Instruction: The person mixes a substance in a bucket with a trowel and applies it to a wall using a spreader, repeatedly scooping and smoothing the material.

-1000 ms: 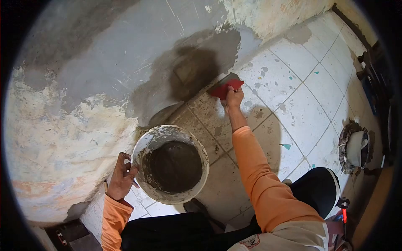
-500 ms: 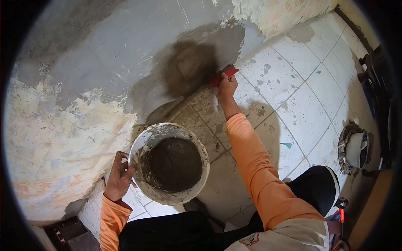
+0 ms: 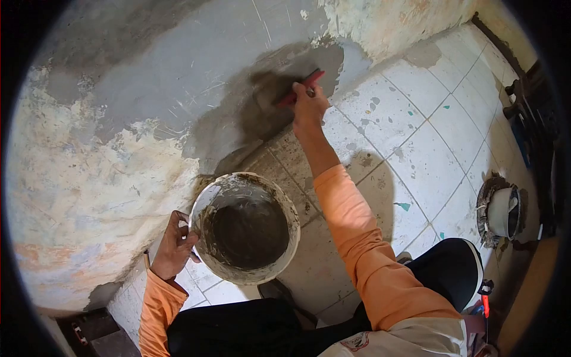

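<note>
Grip of right hand (image 3: 310, 106) closed on red-handled tool (image 3: 301, 88), patchy plastered wall (image 3: 154, 65), speckled white floor tiles (image 3: 425, 157)

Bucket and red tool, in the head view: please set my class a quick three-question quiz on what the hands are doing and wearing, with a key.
1. Multiple choice: the left hand holds (a) a brush, (b) the bucket, (c) a hose.
2. True or false: the right hand holds the red tool.
3. Short answer: what colour are the sleeves?
Key: 1 b; 2 true; 3 orange.
</note>
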Motion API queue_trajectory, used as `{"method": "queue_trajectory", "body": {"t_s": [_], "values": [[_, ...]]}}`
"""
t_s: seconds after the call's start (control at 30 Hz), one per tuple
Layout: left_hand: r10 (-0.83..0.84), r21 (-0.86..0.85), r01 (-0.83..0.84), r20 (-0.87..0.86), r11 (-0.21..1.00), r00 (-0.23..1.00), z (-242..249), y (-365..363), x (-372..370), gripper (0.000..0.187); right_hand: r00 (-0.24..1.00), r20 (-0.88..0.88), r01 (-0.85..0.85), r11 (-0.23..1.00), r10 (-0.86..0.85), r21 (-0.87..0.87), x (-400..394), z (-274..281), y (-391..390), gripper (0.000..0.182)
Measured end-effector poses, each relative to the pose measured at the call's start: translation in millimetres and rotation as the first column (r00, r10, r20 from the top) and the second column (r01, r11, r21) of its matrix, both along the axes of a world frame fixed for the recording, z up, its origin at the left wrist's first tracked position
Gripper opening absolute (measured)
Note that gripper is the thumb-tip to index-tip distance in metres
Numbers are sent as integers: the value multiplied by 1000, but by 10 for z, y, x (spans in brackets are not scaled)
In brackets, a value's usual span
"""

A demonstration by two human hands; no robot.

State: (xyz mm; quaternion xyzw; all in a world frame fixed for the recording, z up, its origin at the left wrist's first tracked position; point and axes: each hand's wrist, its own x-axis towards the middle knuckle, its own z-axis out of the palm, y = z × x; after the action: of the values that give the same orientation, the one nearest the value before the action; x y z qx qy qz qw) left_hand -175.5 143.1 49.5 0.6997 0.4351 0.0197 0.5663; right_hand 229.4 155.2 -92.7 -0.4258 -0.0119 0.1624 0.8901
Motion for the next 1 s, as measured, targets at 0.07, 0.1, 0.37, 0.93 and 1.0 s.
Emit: {"method": "queue_trajectory", "body": {"t_s": [0.07, 0.1, 0.37, 0.93, 1.0], "values": [[-17, 9, 17, 0, 1000, 1000, 19, -18, -23, 31, 999, 34, 1, 1000, 0, -9, -131, 421, -75, 21], [-15, -2, 15, 13, 1000, 1000, 8, -25, -50, 31, 998, 62, -2, 1000, 4, -27, -180, 506, -74, 24], [0, -1, 0, 38, 1000, 999, -49, -52, -76, 30, 942, 328, -64, 997, 77, -51, -634, 1019, -494, 22], [124, -107, -120, 30, 987, 992, -125, -37, -404, 41, 989, -146, -60, 968, 25, -244, -620, -1710, -160, 24], [143, -139, -136, 41, 981, 989, -134, -21, -443, 42, 987, -156, -76, 960, 34, -271, -670, -1678, -1, 27]]}}
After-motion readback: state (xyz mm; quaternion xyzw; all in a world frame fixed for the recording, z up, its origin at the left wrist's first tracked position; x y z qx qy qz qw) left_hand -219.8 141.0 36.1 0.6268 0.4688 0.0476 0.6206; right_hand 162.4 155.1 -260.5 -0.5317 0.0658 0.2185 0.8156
